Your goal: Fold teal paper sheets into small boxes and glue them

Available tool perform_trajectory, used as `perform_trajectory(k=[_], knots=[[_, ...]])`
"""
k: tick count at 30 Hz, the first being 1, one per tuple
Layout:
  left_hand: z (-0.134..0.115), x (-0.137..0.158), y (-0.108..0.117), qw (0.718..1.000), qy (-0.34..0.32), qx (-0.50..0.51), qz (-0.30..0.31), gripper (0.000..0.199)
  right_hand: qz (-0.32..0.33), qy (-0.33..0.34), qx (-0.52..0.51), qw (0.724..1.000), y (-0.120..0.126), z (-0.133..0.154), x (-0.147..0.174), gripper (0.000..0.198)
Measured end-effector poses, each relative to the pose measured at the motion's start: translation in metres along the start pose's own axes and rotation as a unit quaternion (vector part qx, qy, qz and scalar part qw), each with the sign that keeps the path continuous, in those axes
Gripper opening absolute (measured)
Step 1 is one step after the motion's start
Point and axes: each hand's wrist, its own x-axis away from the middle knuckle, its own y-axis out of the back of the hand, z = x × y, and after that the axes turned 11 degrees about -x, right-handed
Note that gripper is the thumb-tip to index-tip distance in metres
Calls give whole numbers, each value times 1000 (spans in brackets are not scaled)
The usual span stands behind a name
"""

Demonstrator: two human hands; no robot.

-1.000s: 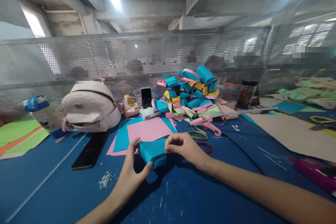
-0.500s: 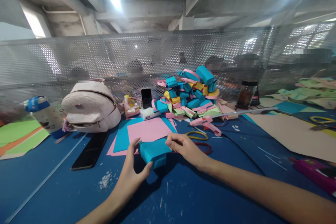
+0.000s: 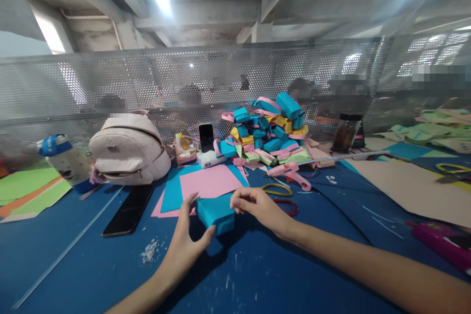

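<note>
A small folded blue paper box [image 3: 215, 213] is held just above the table, in front of me. My left hand [image 3: 187, 228] grips its left side, the thumb low at the near side and the fingers behind. At the box's upper right edge, the thumb and forefinger of my right hand [image 3: 257, 208] are pinched together on what looks like its flap; the fingertips partly hide that edge. Beyond the box lie a pink paper sheet [image 3: 209, 181] and a blue paper sheet [image 3: 171, 189]. Yellow-handled scissors [image 3: 275, 191] and a red handle loop [image 3: 294, 208] are beside my right hand.
Behind stands a heap of blue, yellow and pink paper boxes [image 3: 272, 130]. A pink glue gun [image 3: 294, 174] lies before it, its cord running right. Leftward are a black phone [image 3: 128, 211], a white backpack [image 3: 128, 152] and a bottle [image 3: 68, 162]. A jar [image 3: 346, 132] stands right.
My right hand has shifted slightly left, closer to the box, and its pinched fingertips are now at the box's edge. My left hand keeps the same grip.
</note>
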Motion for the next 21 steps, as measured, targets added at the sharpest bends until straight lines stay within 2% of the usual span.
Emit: perform_trajectory(k=[4, 8, 14, 17, 21], knots=[[-2, 2, 0, 1000, -8, -6, 2, 69, 8, 9, 15, 1000, -3, 7, -2, 29], [-3, 5, 2, 1000, -7, -10, -3, 70, 32, 30, 87, 995, -19, 26, -11, 30], [-5, 7, 4, 1000, -7, 3, -12, 65, 177, 71, 89, 978, -65, 47, -44, 22], [-5, 8, 4, 1000, 19, 0, -18, 60, 246, 65, 96, 962, -90, 42, -66, 16], [-4, 8, 3, 999, 39, 6, -22, 60, 319, 87, 181, 926, -121, 28, -93, 7]])
